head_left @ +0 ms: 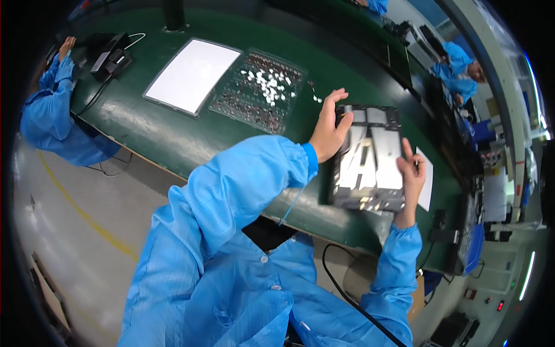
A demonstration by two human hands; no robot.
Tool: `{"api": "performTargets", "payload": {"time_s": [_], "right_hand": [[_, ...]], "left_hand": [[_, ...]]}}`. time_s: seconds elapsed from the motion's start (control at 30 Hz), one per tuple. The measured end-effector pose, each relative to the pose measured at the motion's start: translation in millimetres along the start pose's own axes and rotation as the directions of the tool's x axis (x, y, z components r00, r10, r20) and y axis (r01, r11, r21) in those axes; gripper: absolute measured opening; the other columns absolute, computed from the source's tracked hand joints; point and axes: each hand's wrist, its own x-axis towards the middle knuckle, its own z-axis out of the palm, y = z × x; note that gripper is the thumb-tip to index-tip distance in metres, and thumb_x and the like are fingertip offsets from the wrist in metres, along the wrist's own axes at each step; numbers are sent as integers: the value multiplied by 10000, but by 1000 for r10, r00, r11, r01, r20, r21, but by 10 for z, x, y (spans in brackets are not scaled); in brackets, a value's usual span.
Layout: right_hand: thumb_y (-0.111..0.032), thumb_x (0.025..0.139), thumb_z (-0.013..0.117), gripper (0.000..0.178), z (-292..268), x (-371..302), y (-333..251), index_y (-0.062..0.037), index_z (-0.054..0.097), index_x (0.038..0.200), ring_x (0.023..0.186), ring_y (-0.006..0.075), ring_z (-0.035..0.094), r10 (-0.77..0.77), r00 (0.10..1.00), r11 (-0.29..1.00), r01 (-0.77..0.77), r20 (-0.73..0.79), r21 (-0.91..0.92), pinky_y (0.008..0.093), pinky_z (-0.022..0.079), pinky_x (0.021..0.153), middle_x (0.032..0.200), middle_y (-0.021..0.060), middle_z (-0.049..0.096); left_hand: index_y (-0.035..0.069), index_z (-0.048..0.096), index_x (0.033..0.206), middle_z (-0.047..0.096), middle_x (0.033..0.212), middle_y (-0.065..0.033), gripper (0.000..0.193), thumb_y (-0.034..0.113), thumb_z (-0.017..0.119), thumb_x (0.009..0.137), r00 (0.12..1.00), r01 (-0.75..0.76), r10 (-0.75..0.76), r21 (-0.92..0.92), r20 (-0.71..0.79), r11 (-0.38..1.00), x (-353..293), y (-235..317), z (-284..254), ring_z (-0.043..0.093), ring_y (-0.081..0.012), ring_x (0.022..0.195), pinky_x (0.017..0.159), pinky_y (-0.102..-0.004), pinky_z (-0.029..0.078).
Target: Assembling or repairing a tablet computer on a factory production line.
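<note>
Over the green bench, a flat black-framed opened tablet [376,156] is tilted up, with silver panels and small parts showing on its inner face. My left hand [329,132] grips its upper left edge, the thumb lying over the face and the fingers behind the rim. At the opposite edge, my right hand [411,180] holds the lower right side with bent fingers, partly hidden by the tablet. Motion slightly blurs the tablet's lower end. To the left of it lies a clear tray [231,104] with rows of small dark parts and a heap of small white pieces [269,85].
A white sheet on a flat board [193,75] lies left of the tray. White paper [426,179] sits right of my right hand. A black boxy device [110,61] with cables stands far left, near a co-worker's blue sleeve [49,121]. Another person [457,69] works at far right.
</note>
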Motion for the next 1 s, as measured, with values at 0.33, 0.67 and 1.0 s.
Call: {"api": "performTargets", "payload": {"time_s": [0.33,0.67,1.0], "right_hand": [[-41,764,792,388,587,2693,836,-29,563,1077,899,176,626,64,974,972,-12,-218,235,303,538,788,985,67,618],[-120,960,673,186,872,3179,1221,-64,593,1119,1015,148,623,-127,984,992,124,-128,-29,317,505,873,1142,59,666],[-126,987,617,135,-159,801,457,-2,623,1040,947,192,688,-84,942,635,301,323,-711,300,516,856,1126,137,734]], "left_hand": [[52,536,1197,607,1086,-44,208,114,531,999,956,292,-273,-318,103,902,24,30,78,576,-122,935,859,-281,460],[39,588,1090,634,979,-50,124,89,516,1001,917,356,-287,-245,277,902,-19,147,98,557,-98,782,740,-266,491],[40,620,1066,674,954,-46,122,67,542,976,870,423,-333,-202,363,883,-35,81,72,567,-82,732,690,-247,494]]}}
